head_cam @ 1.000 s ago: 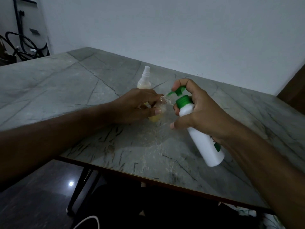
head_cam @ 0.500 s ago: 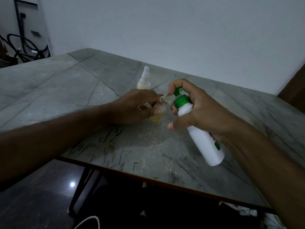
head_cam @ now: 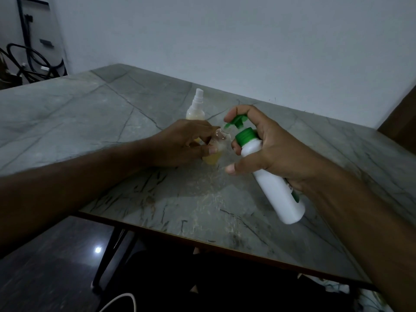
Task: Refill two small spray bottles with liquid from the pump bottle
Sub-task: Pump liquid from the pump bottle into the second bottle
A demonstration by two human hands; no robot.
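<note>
My right hand (head_cam: pixel 274 149) grips a white pump bottle (head_cam: pixel 272 181) with a green pump head (head_cam: pixel 236 121), tilted so its nozzle points into the open neck of a small clear spray bottle (head_cam: pixel 217 149). That small bottle has yellowish liquid in its lower part and stands on the table, held by my left hand (head_cam: pixel 184 145). My right forefinger rests on top of the pump head, which stands raised. A second small spray bottle (head_cam: pixel 196 106), with its white sprayer on, stands just behind my left hand.
The grey marble-patterned table (head_cam: pixel 112 122) runs to a white wall behind. Its front edge lies close to me, with dark table legs (head_cam: pixel 108 251) and a white cable (head_cam: pixel 117 300) on the dark floor below. Black cables (head_cam: pixel 27 61) hang at far left.
The green pump head has come back up after being pressed down half a second ago. Both hands and both small bottles stay in the same place.
</note>
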